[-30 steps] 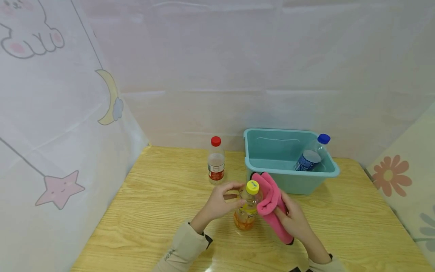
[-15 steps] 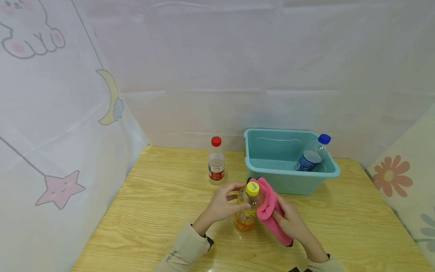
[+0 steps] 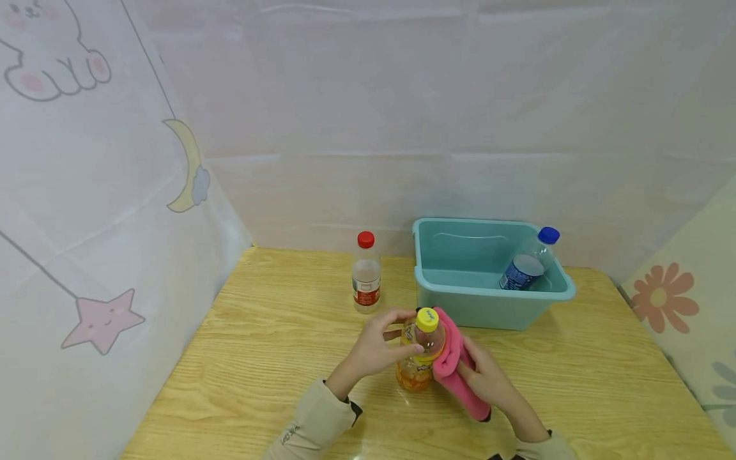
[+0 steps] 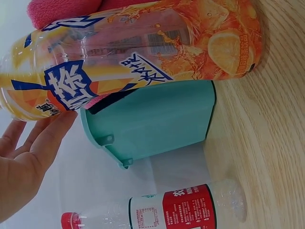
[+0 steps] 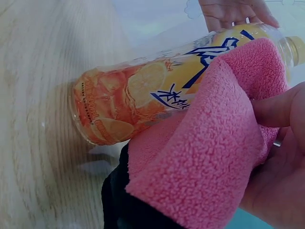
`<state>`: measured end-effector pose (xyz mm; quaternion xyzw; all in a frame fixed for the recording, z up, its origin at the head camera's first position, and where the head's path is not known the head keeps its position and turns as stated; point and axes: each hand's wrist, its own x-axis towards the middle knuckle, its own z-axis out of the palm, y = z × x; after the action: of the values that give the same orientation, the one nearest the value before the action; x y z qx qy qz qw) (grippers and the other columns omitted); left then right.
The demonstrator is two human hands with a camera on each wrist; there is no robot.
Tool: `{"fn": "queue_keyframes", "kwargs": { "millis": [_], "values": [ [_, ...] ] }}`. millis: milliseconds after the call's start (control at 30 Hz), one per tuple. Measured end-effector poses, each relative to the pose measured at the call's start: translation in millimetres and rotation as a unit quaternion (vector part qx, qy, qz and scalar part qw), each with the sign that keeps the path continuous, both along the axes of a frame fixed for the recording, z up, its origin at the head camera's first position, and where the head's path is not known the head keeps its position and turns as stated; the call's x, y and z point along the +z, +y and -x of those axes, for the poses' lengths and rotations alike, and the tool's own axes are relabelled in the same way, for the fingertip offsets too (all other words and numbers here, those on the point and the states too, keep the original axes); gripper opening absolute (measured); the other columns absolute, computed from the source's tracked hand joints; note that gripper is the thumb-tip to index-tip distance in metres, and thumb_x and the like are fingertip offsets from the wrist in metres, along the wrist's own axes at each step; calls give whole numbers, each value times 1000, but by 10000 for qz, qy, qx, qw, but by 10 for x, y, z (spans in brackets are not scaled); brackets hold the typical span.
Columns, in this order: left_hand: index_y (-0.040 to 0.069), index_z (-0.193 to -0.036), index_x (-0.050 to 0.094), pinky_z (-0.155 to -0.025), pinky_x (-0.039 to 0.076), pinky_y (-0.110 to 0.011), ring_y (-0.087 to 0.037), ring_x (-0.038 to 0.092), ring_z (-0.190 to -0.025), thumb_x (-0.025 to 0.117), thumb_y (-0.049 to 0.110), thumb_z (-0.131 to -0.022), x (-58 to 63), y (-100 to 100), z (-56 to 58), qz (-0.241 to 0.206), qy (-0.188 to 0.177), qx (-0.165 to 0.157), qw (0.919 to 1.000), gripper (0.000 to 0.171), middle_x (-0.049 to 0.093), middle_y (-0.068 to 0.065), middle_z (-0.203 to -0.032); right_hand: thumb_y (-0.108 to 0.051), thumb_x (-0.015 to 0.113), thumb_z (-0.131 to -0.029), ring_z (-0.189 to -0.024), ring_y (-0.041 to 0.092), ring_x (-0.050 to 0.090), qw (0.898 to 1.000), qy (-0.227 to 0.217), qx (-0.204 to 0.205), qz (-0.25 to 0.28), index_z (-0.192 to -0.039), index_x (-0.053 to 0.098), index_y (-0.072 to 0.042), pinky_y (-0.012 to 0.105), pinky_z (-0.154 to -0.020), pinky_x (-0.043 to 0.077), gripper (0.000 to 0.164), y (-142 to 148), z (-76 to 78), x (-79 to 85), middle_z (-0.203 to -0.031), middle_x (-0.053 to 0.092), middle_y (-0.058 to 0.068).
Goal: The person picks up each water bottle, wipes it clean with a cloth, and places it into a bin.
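An orange-printed drink bottle (image 3: 414,375) with a yellow cap (image 3: 427,319) stands upright on the table. My left hand (image 3: 375,346) holds its upper part from the left, thumb in front and fingers behind. In the left wrist view, the fingers (image 4: 45,138) touch the label near the bottle's shoulder. On the other side, my right hand (image 3: 487,378) grips a folded pink cloth (image 3: 460,386) with dark edging against the bottle. The right wrist view shows the thumb on top of the fleecy cloth (image 5: 205,148), which covers part of the printed label; some fingers are hidden.
Behind the cloth stands a teal bin (image 3: 477,306), with a blue-capped bottle (image 3: 522,271) leaning inside it. A red-capped clear bottle (image 3: 366,281) is upright left of the bin. A pale printed curtain (image 3: 345,128) hangs behind the wooden table (image 3: 276,358).
The right hand has brought the pink cloth down and leftward, closer against the drink bottle's side. The left thumb has shifted slightly further across the bottle, which stays in nearly the same spot.
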<state>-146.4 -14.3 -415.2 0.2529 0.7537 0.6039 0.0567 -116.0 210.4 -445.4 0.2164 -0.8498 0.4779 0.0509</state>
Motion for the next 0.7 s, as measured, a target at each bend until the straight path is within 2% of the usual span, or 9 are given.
{"fn": "queue_keyframes", "kwargs": {
  "millis": [67,300,533,700],
  "values": [
    [5,-123,52,-88,46,-26,-20,49,-114,72,16,-79,-9,1,1,-24,14,0,10000,49,53,-7,-122,13,52,-83,-103,11,53,10000,-82,-9,-20,-128,43,9,23,-82,47,46,-3,3,-23,-115,57,20],
    [5,-123,52,-88,46,-26,-20,49,-114,71,17,-80,-6,1,-4,-32,-7,9,10000,49,53,-6,-122,12,51,-85,-113,30,48,9978,-658,-15,-81,-132,40,6,25,-90,43,49,-24,21,-106,-124,52,21],
    [4,-123,52,-88,46,-25,-20,50,-113,71,15,-80,1,6,-5,-21,11,41,10000,49,54,-7,-121,13,50,-84,-116,33,45,9952,-973,60,-61,-134,37,7,32,-93,42,52,-50,57,-185,-127,49,22],
    [4,-123,52,-87,46,-25,-20,50,-113,71,12,-80,-3,9,-7,-39,41,55,10000,48,54,-7,-121,11,51,-85,-115,33,46,9950,-973,45,-215,-133,39,6,39,-92,43,50,-56,68,-211,-125,50,22]
  ]
}}
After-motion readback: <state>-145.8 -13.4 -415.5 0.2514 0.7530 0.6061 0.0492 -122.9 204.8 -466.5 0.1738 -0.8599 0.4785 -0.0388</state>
